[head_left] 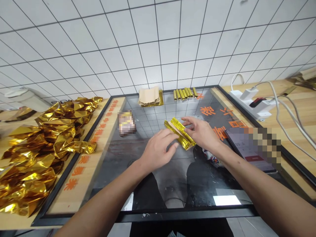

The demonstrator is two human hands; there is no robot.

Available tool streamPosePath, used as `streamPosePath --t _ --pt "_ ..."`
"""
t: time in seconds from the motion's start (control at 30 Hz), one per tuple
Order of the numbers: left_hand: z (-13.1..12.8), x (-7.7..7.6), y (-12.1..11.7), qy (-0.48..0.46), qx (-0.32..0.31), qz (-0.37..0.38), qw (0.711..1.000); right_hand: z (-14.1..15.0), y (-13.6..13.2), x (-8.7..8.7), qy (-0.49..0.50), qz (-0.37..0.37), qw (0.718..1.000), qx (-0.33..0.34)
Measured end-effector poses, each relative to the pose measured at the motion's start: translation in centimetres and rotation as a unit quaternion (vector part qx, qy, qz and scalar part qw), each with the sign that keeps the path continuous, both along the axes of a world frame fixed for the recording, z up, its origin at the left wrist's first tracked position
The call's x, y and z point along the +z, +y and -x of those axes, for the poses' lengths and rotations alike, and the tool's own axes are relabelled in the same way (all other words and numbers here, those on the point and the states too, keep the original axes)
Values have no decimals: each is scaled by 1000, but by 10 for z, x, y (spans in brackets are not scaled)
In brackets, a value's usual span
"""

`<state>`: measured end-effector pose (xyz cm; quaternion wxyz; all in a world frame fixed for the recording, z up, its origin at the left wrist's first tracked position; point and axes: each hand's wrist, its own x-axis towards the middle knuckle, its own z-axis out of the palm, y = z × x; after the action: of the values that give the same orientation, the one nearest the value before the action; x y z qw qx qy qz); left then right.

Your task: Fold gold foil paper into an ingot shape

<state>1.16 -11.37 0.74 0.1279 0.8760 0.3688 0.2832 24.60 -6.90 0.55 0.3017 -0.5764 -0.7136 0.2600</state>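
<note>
A sheet of gold foil paper (184,136) lies on the glass top, its two long sides folded in towards a tan strip along the middle. My left hand (159,148) has its fingers bent on the sheet's left side, with the thumb near its lower edge. On the opposite side, my right hand (201,131) pinches the right fold between thumb and fingers. Farther back is a stack of tan-backed gold paper sheets (149,96). Several small gold paper rolls (184,94) lie in a row to the right of that stack.
Folded shiny gold foil pieces (34,148) are heaped at left. A small blurred-out packet (126,123) lies left of centre. At right are a phone (247,148) and a white power strip (251,105) with cables. The black-framed glass panel (158,215) backs onto a tiled wall (170,42).
</note>
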Motion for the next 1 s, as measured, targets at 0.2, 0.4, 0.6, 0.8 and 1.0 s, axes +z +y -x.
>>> streamPosePath --t 0.2,0.4,0.6,0.8,1.0 --pt "7 -6 8 88 13 -14 996 0 8 -4 10 -13 1000 7" --pt "0 -8 3 148 -6 -1 989 1 13 -4 -1 -24 1000 14" --pt "-7 -5 -4 183 7 -3 983 -1 11 -2 -30 -37 998 40" --pt "-9 -6 -8 174 16 -1 985 -2 6 0 -82 -69 991 80" --pt "-9 -9 -6 174 17 1 985 -2 7 -1 -96 -74 988 94"
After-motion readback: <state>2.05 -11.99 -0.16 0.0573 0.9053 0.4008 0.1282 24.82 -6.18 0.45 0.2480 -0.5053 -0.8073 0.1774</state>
